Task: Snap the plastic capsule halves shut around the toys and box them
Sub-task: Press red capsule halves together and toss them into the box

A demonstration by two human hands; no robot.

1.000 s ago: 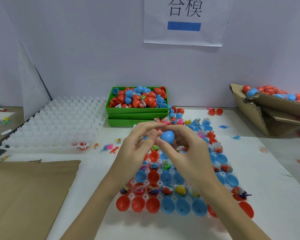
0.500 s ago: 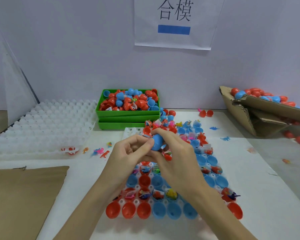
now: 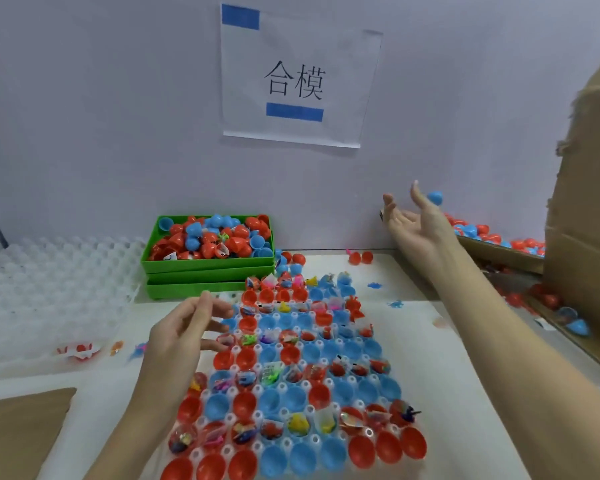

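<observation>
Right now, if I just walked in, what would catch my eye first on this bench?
Probably the blue capsule in mid-air at the upper right, just beyond the open right hand, above the cardboard box of red and blue capsules. Next, the white tray in the centre, packed with red and blue halves holding little toys, with the left hand hovering over its left edge.

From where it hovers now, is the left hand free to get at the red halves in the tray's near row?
Probably yes. The left hand hangs open and holds nothing above the tray, and nothing lies over the red halves.
</observation>
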